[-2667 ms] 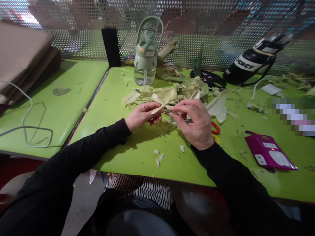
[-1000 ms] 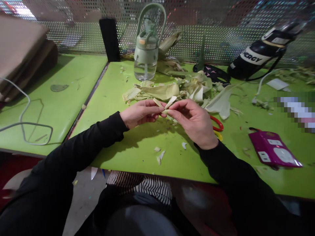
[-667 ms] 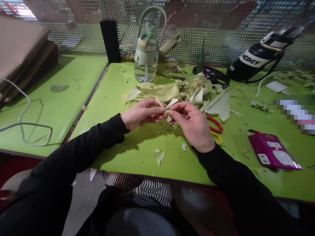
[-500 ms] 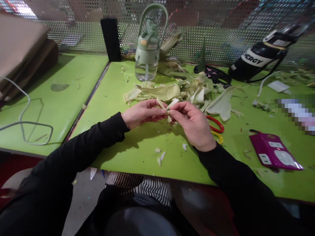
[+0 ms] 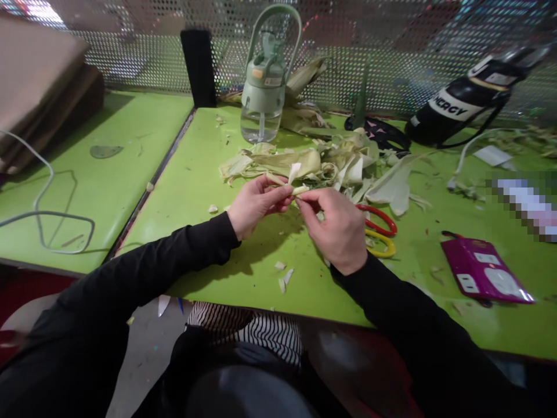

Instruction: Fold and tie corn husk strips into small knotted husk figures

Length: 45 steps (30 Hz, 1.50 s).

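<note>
My left hand [image 5: 261,200] pinches a small folded corn husk piece [image 5: 299,190] between thumb and fingers, with pale ends sticking up from it. Close on the right, my right hand [image 5: 334,226] has thumb and forefinger pressed together at the lower end of that piece; fingertips hide the exact grip. Behind both hands lies a heap of pale green corn husks [image 5: 300,161]. Scissors with one red and one yellow handle loop [image 5: 383,247] rest beside my right hand, partly covered by it. Small husk scraps [image 5: 282,284] are scattered on the green table [image 5: 243,296] in front.
A green water bottle [image 5: 262,96] and a dark upright phone-like slab [image 5: 199,68] stand at the back by a perforated metal screen. A black bottle [image 5: 452,113] leans at right. A purple power strip [image 5: 487,270] lies right; a white cable [image 5: 50,174] and brown stack [image 5: 39,87] are left.
My right hand has drawn slightly down and away from the left, its fingers more curled. The husk piece shows more between them. More of the scissors' handles is visible.
</note>
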Available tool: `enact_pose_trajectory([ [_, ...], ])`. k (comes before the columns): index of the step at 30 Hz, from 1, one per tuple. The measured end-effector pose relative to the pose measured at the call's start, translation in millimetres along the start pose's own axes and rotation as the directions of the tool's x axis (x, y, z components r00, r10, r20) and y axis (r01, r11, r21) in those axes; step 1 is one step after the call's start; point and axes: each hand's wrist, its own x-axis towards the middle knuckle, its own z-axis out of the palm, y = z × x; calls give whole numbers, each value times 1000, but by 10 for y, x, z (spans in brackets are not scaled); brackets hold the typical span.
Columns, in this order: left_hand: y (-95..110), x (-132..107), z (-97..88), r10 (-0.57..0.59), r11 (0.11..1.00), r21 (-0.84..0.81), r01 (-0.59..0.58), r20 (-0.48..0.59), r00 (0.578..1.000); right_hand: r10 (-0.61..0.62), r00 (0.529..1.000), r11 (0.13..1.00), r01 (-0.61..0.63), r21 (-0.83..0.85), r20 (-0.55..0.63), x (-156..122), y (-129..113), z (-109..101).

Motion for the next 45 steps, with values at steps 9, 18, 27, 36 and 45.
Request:
enact_pose_trajectory([
  [9, -25, -4, -23, 54, 977, 205, -62, 44, 998, -479, 878, 804, 436, -403, -6, 74, 54, -53],
  [18, 30, 114, -127, 68, 900, 404, -163, 240, 968, 102, 965, 970, -150, 193, 240, 82, 112, -59],
  [27, 47, 174, -229, -103, 871, 481, -105, 386, 917, 78, 978, 960, -125, 249, 191, 86, 101, -35],
  [36, 70, 132, -188, -116, 890, 450, -75, 381, 917, 232, 947, 903, -294, 313, 220, 72, 103, -51],
  [45, -80, 132, -194, 88, 841, 459, -286, 405, 910, 435, 848, 684, -530, 502, 303, 70, 72, -40],
])
